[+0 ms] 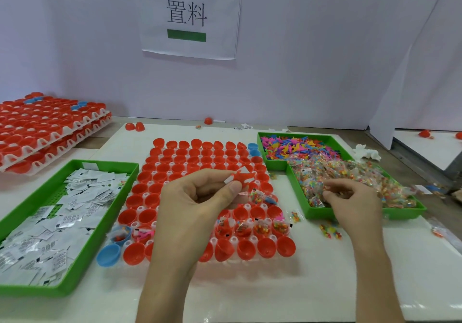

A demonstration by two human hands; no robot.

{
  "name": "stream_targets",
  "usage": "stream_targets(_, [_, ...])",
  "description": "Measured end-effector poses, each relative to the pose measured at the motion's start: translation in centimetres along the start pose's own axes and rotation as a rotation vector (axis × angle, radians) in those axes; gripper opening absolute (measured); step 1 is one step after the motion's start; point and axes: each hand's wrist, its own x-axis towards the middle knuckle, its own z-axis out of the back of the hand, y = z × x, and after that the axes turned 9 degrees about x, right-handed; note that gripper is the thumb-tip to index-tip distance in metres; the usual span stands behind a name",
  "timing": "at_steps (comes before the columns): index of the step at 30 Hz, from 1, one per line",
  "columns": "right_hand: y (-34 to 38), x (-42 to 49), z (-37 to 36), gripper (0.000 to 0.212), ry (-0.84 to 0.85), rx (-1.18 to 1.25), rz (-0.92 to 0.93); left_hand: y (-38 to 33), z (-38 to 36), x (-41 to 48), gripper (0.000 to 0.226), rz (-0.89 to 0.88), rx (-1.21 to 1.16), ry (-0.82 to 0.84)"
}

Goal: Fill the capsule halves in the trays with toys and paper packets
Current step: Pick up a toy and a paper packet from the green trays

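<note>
**Left hand pinching toy and packet over the capsule tray**

Head view: the capsule tray [246, 206] is sitting mid-table between two green trays, leaving only narrow strips on either side. Bare table [300, 285] is lying open along the near edge.

Your left hand [200, 205] is hovering over the red capsule halves [147, 200]. Its thumb and fingers are pinching an orange toy [240, 176] together with a white slip [228, 179].

Your right hand [355, 202] is reaching into the right green tray [296, 190], fingers curling into the bead packets [362, 170]. Blur is hiding whether they are gripping one.

Paper packets [75, 197] are filling the left green tray [110, 217]. Several near halves are holding filled packets [260, 227]. Stacked trays [50, 127] are sitting far left by the wall.
</note>
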Motion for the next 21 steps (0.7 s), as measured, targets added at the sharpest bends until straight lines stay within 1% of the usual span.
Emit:
stream_targets(2, [-0.1,-0.1,0.0,0.025,-0.009,0.007,0.0,0.0,0.1,0.0,0.023,0.005,0.0,0.003])
stream_targets(5, [-0.1,-0.1,0.1,0.027,0.039,-0.027,0.007,0.0,0.0,-0.1,0.023,0.012,-0.005,0.014])
stream_targets(7, [-0.2,-0.1,0.2,0.024,0.05,-0.023,-0.003,0.0,-0.1,-0.1,0.023,0.017,-0.005,0.017])
stream_targets(10, [-0.3,-0.1,0.2,0.014,0.013,0.013,-0.005,0.0,-0.2,-0.2,0.024,0.016,-0.004,0.015])
stream_targets(13, [-0.1,0.0,0.3,0.009,-0.07,0.092,0.024,0.0,-0.2,-0.2,0.023,0.014,-0.006,0.015])
stream_targets(15, [0.0,0.0,0.5,0.011,-0.114,0.153,0.047,0.0,-0.2,-0.2,0.022,0.011,0.0,0.022])
stream_targets(18, [0.5,-0.1,1.0,0.023,-0.142,0.207,0.089,0.0,-0.2,-0.2,0.024,0.003,0.011,0.041])
stream_targets(21, [0.9,0.0,1.2,0.027,-0.164,0.274,0.122,0.0,-0.4,-0.2,0.025,-0.005,0.015,0.052])
